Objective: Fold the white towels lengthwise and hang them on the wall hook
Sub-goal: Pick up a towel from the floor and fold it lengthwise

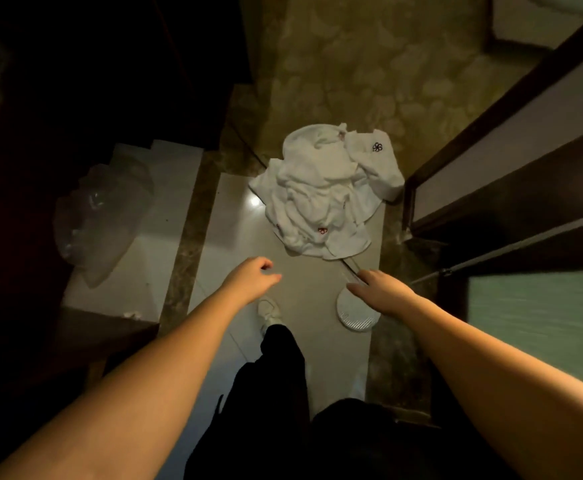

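Observation:
A crumpled heap of white towels (324,192) lies on the pale floor tiles ahead of me, with small dark and red embroidered marks on it. My left hand (252,280) hangs in the air short of the heap, fingers loosely curled and empty. My right hand (382,289) reaches forward with straight fingers, also empty, above a round white disc. Neither hand touches the towels. No wall hook is visible.
A round white ribbed disc (354,315) lies on the floor under my right hand. A clear plastic bag (99,216) sits on the left ledge. A dark door frame (491,161) stands at right. My shoe (268,311) and dark trouser leg are below.

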`<state>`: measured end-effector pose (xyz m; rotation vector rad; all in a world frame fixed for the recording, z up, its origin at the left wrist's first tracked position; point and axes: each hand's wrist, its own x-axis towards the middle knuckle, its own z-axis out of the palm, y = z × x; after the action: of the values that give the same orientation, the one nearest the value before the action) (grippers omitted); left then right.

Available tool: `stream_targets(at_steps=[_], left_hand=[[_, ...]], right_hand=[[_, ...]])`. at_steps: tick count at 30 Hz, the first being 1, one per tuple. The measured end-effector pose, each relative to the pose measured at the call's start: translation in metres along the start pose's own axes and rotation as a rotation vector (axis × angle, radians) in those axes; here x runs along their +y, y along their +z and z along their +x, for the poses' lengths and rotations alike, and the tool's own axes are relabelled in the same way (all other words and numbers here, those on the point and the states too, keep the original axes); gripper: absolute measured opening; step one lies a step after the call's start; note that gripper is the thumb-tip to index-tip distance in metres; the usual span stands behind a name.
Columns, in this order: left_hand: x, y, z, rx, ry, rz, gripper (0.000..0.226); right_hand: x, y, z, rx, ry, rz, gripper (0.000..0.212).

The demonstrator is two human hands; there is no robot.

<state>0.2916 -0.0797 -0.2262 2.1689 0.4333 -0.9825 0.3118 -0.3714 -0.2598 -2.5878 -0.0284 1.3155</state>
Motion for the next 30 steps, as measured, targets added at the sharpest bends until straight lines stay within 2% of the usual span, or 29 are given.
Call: stream_targets(at_steps=[5,9,17,21,25,28,30], left_hand=[[0.017,-0.036,0.104,-0.088,-0.022,0.066,0.049],[0.020,-0.038,0.184,-0.142,-0.019,0.046,0.044],[0.013,0.003,0.341,-0.170,-0.070,-0.052,0.025],[0.012,0.038,0.424,-0.165,-0.126,-0.160,0.024],[0.007,0.077,0.495,-0.164,-0.198,-0.231,0.018],[0.009,0.097,0.529,-0.178,-0.225,-0.292,0.024],[0.010,0.110,0.545,-0.197,-0.260,-0.353,0.039]], right_hand=[[-0.007,-0.020,0.086,-0.045,0.103,0.142,0.068],[-0.008,-0.018,0.156,-0.052,0.112,0.224,0.065],[0.021,0.010,0.323,-0.105,0.183,0.396,0.064],[0.034,0.020,0.413,-0.065,0.203,0.453,0.054],[0.042,0.031,0.485,0.018,0.255,0.647,0.068],[0.040,0.036,0.515,0.014,0.281,0.859,0.078],[0.040,0.040,0.530,-0.008,0.299,0.949,0.072]])
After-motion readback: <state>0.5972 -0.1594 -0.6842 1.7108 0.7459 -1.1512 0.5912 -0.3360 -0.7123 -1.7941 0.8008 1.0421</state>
